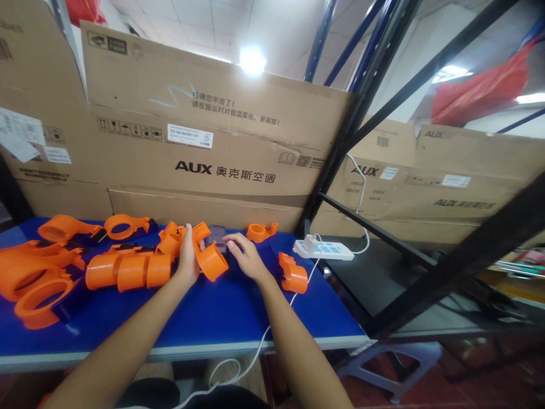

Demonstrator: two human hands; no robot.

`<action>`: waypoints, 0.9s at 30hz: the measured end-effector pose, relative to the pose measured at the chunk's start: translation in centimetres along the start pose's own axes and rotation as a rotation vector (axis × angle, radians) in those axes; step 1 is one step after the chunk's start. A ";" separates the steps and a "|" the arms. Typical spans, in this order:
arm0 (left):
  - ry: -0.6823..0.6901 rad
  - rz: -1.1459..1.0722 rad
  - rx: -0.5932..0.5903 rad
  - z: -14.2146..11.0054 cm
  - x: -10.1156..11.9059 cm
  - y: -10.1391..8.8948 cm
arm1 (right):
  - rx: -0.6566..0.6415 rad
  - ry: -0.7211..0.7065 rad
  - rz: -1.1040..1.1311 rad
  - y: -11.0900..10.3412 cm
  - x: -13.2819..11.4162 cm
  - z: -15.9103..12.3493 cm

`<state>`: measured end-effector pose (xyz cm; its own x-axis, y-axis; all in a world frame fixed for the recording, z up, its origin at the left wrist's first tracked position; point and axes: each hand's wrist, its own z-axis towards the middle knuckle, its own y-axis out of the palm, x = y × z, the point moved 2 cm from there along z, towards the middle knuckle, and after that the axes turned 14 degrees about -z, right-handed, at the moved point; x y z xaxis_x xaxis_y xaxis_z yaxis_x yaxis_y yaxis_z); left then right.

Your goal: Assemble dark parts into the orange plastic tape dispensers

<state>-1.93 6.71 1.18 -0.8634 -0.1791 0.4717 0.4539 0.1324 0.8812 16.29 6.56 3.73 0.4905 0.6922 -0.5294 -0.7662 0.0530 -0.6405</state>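
Observation:
My left hand [188,260] is closed around an orange plastic tape dispenser [213,262], its round drum facing right. Just right of it, my right hand [246,254] has its fingers partly stretched and slightly bent, and no object shows in it. The fingertips are beside a dark, flat, phone-like object [217,235] lying behind the dispenser; whether they touch it I cannot tell. Left of my left hand lies a row of orange dispensers [133,271], with another orange dispenser [170,238] close behind.
More dispensers [45,298] crowd the left of the blue tabletop [187,324]. Two others, a rear dispenser [256,232] and a nearer dispenser [293,275], sit at the right. A power strip [326,250] trails a white cable. Large cardboard boxes [204,187] and black rack posts [336,165] stand behind.

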 end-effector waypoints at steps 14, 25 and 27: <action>0.033 0.192 -0.138 -0.2 -1.0 0.3 | 0.226 0.188 0.341 0.6 -0.5 0.5; 0.407 0.820 -0.720 -5.4 -0.3 2.6 | 0.288 0.530 0.534 1.0 1.4 0.9; 0.488 0.968 -0.785 -6.7 1.2 2.9 | 0.270 0.536 0.533 1.5 1.3 0.8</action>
<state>-0.16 0.37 4.52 -0.0324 -0.6814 0.7312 0.9817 -0.1591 -0.1047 15.46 8.09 2.52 0.1101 0.2374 -0.9652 -0.9939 0.0320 -0.1055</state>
